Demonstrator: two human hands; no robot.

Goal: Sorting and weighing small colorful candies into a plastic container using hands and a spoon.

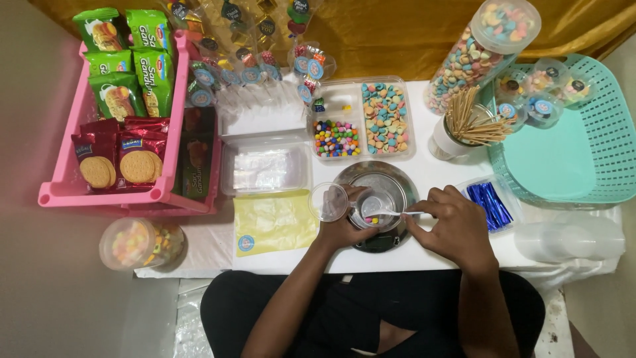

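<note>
The person's lap in dark clothing fills the near edge, and both forearms reach up from it to the white bench. The left hand wraps around a small clear cup that sits on a round metal plate; its grip is closed on the cup, and a loose clear lid lies against its thumb side, though I cannot tell whether the fingers also pinch that lid. The right hand pinches a thin white spoon between fingertips, the bowl end resting in the cup over a few coloured sweets, too small to count.

Far left, a pink crate holds biscuit packets, its upper edge cut off. Below it a clear tub of candy is blurred. A yellow packet lies just beside the left hand. Behind the plate a divided clear tray holds coloured sweets. Right of that, wooden sticks stand in a cup that is mostly hidden. Blue foil strips lie near the right hand. The teal basket runs out of view.
</note>
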